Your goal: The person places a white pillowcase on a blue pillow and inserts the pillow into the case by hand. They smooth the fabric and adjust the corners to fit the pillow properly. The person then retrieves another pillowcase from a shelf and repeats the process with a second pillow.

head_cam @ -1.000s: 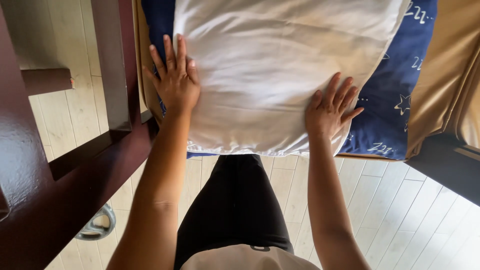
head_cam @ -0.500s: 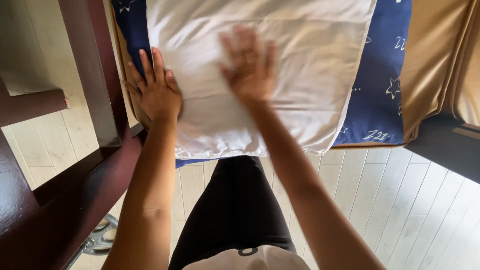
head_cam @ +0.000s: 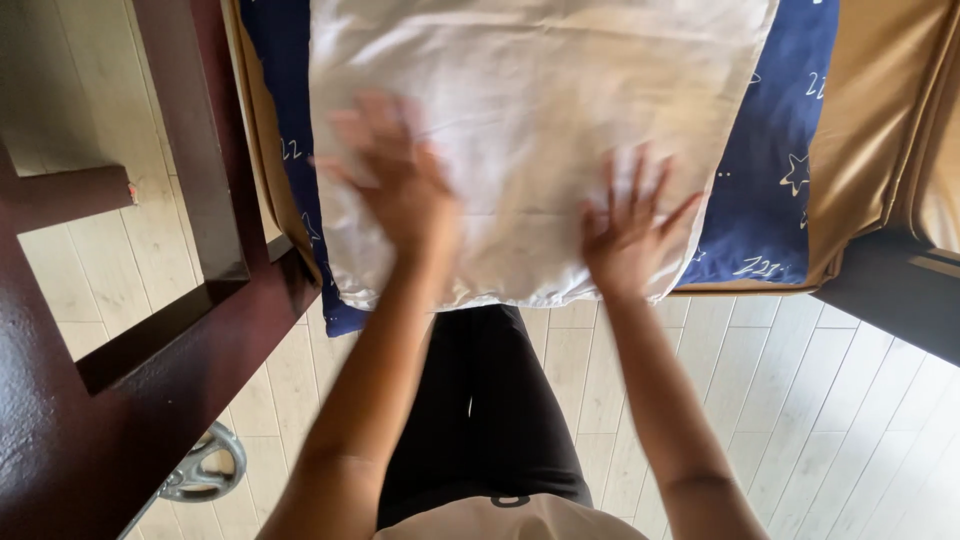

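Note:
A white pillow [head_cam: 530, 110] lies on a dark blue sheet with pale star prints [head_cam: 775, 170], at the near edge of a bed. My left hand [head_cam: 400, 185] is flat on the pillow's lower left part, fingers spread and blurred by motion. My right hand [head_cam: 630, 235] rests on the pillow's lower right corner, fingers apart, palm down. Neither hand grips anything.
A dark reddish wooden bed frame [head_cam: 190, 170] runs along the left, with its rail crossing the lower left. A tan mattress cover [head_cam: 870, 140] shows on the right. Pale wood floorboards [head_cam: 800, 400] lie below, and a grey sandal [head_cam: 200, 470] sits near the frame.
My left hand slid from the pillow's left edge toward its middle. My right hand went up over the pillow's centre, then came back down to the lower right corner.

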